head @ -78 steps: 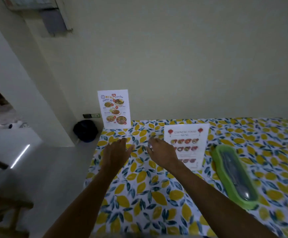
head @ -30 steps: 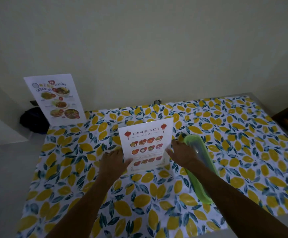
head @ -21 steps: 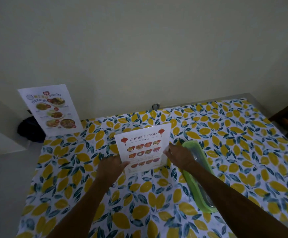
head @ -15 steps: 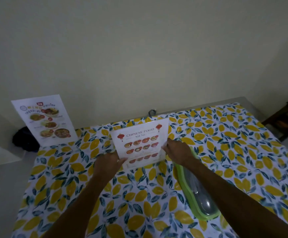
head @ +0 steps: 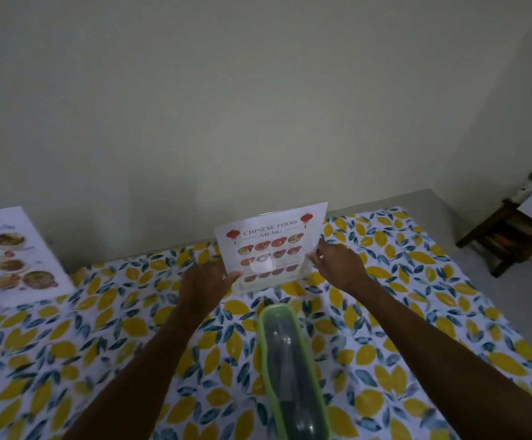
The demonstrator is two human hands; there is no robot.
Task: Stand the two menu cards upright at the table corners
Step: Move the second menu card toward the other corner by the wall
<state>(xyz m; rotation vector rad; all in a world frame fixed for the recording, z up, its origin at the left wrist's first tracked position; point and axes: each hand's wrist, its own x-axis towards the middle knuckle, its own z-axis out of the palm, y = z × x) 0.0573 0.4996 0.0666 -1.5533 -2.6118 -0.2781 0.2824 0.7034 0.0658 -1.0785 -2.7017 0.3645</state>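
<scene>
The white "Chinese Food Menu" card [head: 271, 249] is held off the tablecloth, tilted back, near the middle of the table's far edge. My left hand [head: 206, 282] grips its lower left edge and my right hand [head: 337, 265] grips its right edge. A second menu card [head: 12, 255] with food photos stands upright at the far left corner of the table [head: 99, 328], which wears a lemon-print cloth.
A long green-rimmed container [head: 290, 369] with cutlery inside lies on the table between my forearms. A pale wall runs right behind the far edge. A dark wooden stool [head: 509, 236] stands on the floor beyond the right side.
Both hands took hold of the Chinese food menu card, lifted it from lying flat and carried it towards the far edge and to the right. The left card stayed put.
</scene>
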